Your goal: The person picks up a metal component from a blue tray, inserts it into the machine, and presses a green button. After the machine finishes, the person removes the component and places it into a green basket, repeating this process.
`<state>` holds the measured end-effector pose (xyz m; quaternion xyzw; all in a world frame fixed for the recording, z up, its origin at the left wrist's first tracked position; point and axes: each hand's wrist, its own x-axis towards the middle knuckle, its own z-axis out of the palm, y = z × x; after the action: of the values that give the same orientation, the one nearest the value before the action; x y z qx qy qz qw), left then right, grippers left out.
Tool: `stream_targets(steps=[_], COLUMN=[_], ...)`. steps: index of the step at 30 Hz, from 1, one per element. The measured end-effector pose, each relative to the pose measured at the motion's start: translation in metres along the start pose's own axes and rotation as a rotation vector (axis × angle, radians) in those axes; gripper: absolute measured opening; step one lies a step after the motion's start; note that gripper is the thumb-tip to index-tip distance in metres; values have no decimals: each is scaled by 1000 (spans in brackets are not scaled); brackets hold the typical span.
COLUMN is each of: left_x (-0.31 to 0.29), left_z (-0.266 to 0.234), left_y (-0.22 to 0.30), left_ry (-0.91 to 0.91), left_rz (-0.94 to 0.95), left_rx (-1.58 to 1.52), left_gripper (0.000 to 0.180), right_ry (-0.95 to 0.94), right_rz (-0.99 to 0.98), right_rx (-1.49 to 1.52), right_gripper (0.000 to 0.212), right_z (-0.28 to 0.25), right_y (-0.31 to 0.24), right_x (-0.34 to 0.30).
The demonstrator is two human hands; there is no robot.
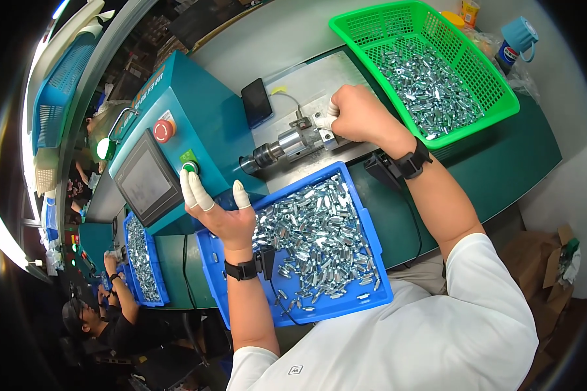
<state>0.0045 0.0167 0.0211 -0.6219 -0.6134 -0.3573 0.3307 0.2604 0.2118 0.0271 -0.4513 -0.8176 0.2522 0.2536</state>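
Note:
My left hand (223, 220), with white cots on its fingertips, reaches up to the green push button (190, 167) on the teal machine (209, 111). Its fingers are stretched out and apart; whether a fingertip presses the button I cannot tell. My right hand (362, 116) is closed at the metal fixture (326, 133), white cots on the thumb and finger. What it pinches is hidden by the fingers. Just left of it lies the cylindrical spindle (270, 151). Below sits a blue tray (372, 260) of loose shiny metal fittings (319, 228).
A green basket (496, 107) at the far right holds more metal fittings. A phone (257, 103) lies behind the spindle. Left are a touch screen (147, 177) and a red stop button (164, 131). A co-worker (111, 319) sits at the far left beside another blue tray (151, 287).

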Motion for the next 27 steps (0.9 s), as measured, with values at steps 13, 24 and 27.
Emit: stream_targets(steps=[13, 24, 27], left_x=[-4, 0, 1], left_z=[3, 2, 2], left_y=[6, 6, 6], left_ry=[-55, -78, -78], left_rz=[-4, 31, 35], left_rx=[77, 80, 82], left_gripper=[69, 59, 59], right_ry=[81, 66, 60], right_rz=[-83, -87, -93], right_rx=[192, 239, 233], right_gripper=[9, 8, 7], right_z=[29, 27, 28], right_y=[-10, -12, -12], right_x=[-7, -9, -7])
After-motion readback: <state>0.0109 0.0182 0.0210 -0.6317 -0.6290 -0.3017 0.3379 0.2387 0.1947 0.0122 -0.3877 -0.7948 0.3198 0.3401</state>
